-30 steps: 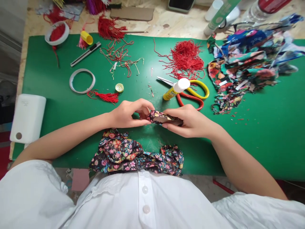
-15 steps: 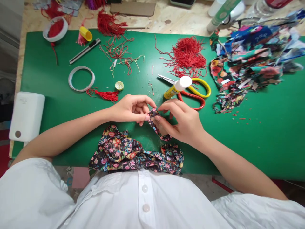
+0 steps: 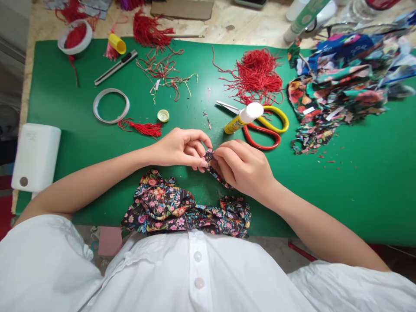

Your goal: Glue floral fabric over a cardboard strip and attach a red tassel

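Observation:
A ring covered in dark floral fabric [image 3: 209,157] is held between my two hands above the green mat. My left hand [image 3: 183,148] pinches its left side between thumb and fingers. From the other side my right hand [image 3: 247,167] has its fingertips closed on the fabric at the top and hides much of the ring. Below them, against the white shirt, lies a crumpled piece of matching floral cloth [image 3: 175,206]. Just beyond my right hand stand a yellow glue stick [image 3: 238,122] with a white top and, lying partly behind it, scissors [image 3: 276,119] with red and yellow handles.
Red cord [image 3: 258,73] and fabric scraps [image 3: 344,82] lie at the back right. On the left are a white ring [image 3: 111,121], a red tassel [image 3: 147,129], a small cap [image 3: 163,115], a utility knife [image 3: 115,68] and a white box-shaped device [image 3: 36,157].
My right hand has shifted slightly, its fingers curling in closer over the fabric at the top and covering more of the ring. My left hand keeps its pinch nearly unmoved.

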A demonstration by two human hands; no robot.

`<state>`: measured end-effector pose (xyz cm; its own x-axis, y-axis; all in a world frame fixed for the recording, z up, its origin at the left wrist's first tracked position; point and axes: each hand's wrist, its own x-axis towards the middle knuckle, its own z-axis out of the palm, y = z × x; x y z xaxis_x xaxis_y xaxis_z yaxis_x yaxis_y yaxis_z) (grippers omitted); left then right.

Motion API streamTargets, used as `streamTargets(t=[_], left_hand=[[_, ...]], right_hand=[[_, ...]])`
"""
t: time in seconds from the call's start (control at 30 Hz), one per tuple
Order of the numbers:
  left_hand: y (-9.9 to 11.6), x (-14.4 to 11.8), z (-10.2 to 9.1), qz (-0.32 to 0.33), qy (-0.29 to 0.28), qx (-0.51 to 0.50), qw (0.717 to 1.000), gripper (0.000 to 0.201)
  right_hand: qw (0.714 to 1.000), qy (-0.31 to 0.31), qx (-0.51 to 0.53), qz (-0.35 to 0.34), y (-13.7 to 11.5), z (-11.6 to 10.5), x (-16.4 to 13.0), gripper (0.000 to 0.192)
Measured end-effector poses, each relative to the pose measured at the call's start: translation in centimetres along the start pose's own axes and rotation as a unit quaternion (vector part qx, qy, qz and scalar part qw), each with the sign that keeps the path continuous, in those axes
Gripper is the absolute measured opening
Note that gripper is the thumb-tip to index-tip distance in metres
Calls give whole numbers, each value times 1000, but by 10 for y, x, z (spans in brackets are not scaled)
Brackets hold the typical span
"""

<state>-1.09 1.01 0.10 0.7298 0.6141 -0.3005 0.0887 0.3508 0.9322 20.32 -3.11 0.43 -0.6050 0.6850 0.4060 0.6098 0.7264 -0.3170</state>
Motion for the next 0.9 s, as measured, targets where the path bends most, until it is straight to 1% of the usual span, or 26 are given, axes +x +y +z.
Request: streamTargets(t=[0.07, 0.13, 0.2, 0.27, 0.33, 0.4, 0.43, 0.5, 0.57, 0.63, 0.77, 0.9], left_hand=[[0, 1, -1, 3, 0, -7, 1000, 37], [2, 1, -2, 3, -9, -16, 1000, 38], [3, 1, -3, 0, -24, -22, 999, 39], [5, 1, -3, -3, -31, -20, 999, 40], [6, 0, -4, -2, -30, -11, 999, 39], [6, 0, -4, 4, -25, -5, 1000, 37], [5, 0, -3, 8, -22, -3, 1000, 35], [5, 1, -3, 13, -16, -2, 1000, 33], [4, 1, -3, 12, -15, 1, 1000, 32], [4, 1, -3, 10, -17, 6, 1000, 31], [3, 1, -4, 7, -19, 8, 1000, 29], [1, 1, -4, 11, -21, 1, 1000, 25]], right_hand=[[998, -1, 63, 30, 2, -6, 1, 13], [984, -4, 156, 87, 5, -12, 3, 12], [953, -13, 253, 165, 9, -17, 5, 15], [913, -42, 337, 224, 12, -18, 6, 22], [882, -89, 396, 238, 14, -15, 6, 29], [869, -128, 427, 216, 15, -11, 6, 39], [868, -134, 435, 200, 15, -9, 6, 43], [875, -130, 438, 160, 14, -6, 6, 47], [887, -124, 427, 120, 14, -5, 5, 45], [901, -120, 406, 96, 14, -4, 6, 40], [926, -101, 353, 88, 12, 1, 6, 37], [942, -76, 307, 110, 7, 8, 5, 38]])
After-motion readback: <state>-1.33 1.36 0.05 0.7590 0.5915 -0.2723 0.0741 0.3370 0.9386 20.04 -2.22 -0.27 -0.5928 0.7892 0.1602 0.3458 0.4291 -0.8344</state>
